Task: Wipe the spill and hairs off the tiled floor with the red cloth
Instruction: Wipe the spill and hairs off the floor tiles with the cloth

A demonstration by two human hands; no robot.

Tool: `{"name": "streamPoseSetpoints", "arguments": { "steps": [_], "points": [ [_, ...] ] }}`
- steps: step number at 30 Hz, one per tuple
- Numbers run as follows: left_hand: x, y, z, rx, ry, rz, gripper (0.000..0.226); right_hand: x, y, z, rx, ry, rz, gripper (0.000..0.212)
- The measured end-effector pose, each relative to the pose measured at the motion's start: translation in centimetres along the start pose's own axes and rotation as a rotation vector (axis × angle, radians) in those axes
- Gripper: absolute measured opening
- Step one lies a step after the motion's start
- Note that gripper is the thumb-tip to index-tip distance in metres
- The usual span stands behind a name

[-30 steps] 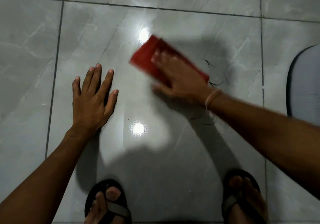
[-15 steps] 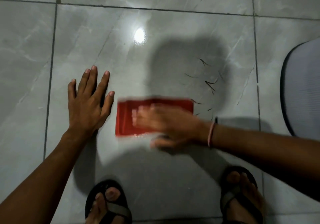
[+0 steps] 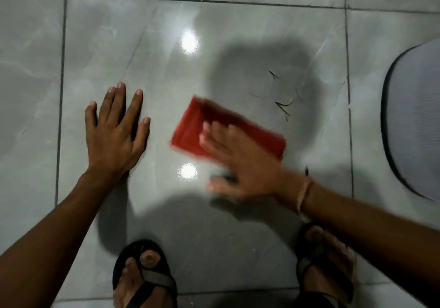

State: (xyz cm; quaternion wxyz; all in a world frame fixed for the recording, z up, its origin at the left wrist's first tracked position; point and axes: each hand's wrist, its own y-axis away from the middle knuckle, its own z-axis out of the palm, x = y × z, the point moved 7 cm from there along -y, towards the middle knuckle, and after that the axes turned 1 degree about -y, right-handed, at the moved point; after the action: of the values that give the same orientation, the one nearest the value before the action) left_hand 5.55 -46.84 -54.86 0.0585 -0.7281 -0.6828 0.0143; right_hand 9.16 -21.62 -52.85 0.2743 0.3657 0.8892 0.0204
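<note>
A folded red cloth point(image 3: 197, 126) lies flat on the glossy grey tiled floor point(image 3: 166, 81), near the middle of the view. My right hand point(image 3: 240, 164) presses down on its near right part, fingers spread and blurred by motion. Several dark hairs point(image 3: 283, 107) lie on the tile just beyond the cloth's right end, with one more point(image 3: 306, 171) near my right wrist. My left hand point(image 3: 114, 136) rests flat on the floor to the left of the cloth, fingers apart, holding nothing. No spill is clear to see.
My two sandalled feet point(image 3: 145, 274) point(image 3: 326, 265) stand at the bottom edge. A pale round-edged object with a dark rim point(image 3: 414, 122) sits on the floor at the right. Two bright light reflections point(image 3: 189, 42) shine on the tile.
My right hand swept the cloth from the far middle down toward my left hand, and now it has slid back right and turned at an angle. The left hand stayed put.
</note>
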Motion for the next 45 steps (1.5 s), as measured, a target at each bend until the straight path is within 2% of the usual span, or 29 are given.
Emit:
{"name": "streamPoseSetpoints", "arguments": {
  "steps": [3,5,6,9,11,13,15,18,20,23,26,28,31,32,34,36,38,41,43,45],
  "points": [
    [0.1,0.1,0.2,-0.001,0.001,0.001,0.061,-2.7,7.7,4.6,-0.146,0.099,-0.184,0.092],
    [0.0,0.0,0.3,-0.005,-0.001,0.010,0.062,-0.7,7.8,3.8,-0.116,0.088,-0.235,0.086],
    [0.0,0.0,0.3,-0.007,-0.004,0.013,0.062,1.3,6.9,2.6,-0.062,0.074,-0.165,0.084],
    [-0.1,0.1,0.3,-0.002,0.001,0.008,0.062,10.7,3.5,-3.9,0.198,0.022,0.295,0.086],
    [0.0,0.2,0.3,-0.009,0.014,-0.002,0.062,16.3,1.7,-7.5,0.286,-0.066,0.521,0.084],
    [0.0,0.1,0.4,-0.022,0.021,-0.011,0.063,19.2,-0.4,-9.3,0.305,-0.133,0.629,0.082],
    [0.0,0.1,0.3,-0.033,0.028,-0.010,0.063,19.4,-1.5,-9.6,0.316,-0.147,0.658,0.085],
    [0.0,0.1,0.2,-0.019,0.018,-0.001,0.062,13.8,-0.8,-6.6,0.224,-0.111,0.465,0.092],
    [0.1,0.1,0.2,-0.004,0.021,-0.003,0.061,5.9,2.2,-1.6,0.164,-0.098,0.225,0.095],
    [0.0,0.2,0.3,0.020,0.018,0.000,0.062,-5.8,7.2,6.4,-0.067,-0.060,-0.174,0.098],
    [-0.1,0.1,0.3,0.024,0.027,0.010,0.063,-4.4,6.5,5.4,-0.116,-0.063,-0.391,0.084],
    [0.0,0.1,0.3,0.020,0.013,0.003,0.062,1.4,3.2,1.2,0.004,-0.008,-0.251,0.076],
    [0.0,0.2,0.2,0.018,-0.007,0.000,0.061,13.6,-0.6,-6.8,0.222,-0.006,0.276,0.084],
    [0.0,0.1,0.3,0.012,-0.005,-0.001,0.062,16.5,-1.0,-8.9,0.251,-0.068,0.430,0.085],
    [-0.1,0.0,0.4,0.001,0.001,0.000,0.063,18.5,-1.8,-10.3,0.262,-0.136,0.573,0.085],
    [-0.3,0.2,0.5,-0.004,0.010,-0.010,0.064,15.9,-1.8,-8.8,0.241,-0.107,0.547,0.091],
    [-0.2,0.2,0.6,-0.007,0.011,-0.010,0.064,9.5,0.9,-4.3,0.206,-0.035,0.384,0.099],
    [-0.2,0.1,0.6,-0.001,0.015,-0.006,0.063,-1.5,9.1,4.5,0.015,-0.004,0.110,0.108],
    [-0.3,0.2,0.8,0.013,0.011,-0.007,0.063,-3.8,12.8,7.4,-0.104,0.026,0.009,0.106],
    [-0.4,0.3,0.9,0.029,0.005,0.003,0.063,-1.9,13.3,7.0,-0.115,0.021,0.003,0.102]
  ]
}}
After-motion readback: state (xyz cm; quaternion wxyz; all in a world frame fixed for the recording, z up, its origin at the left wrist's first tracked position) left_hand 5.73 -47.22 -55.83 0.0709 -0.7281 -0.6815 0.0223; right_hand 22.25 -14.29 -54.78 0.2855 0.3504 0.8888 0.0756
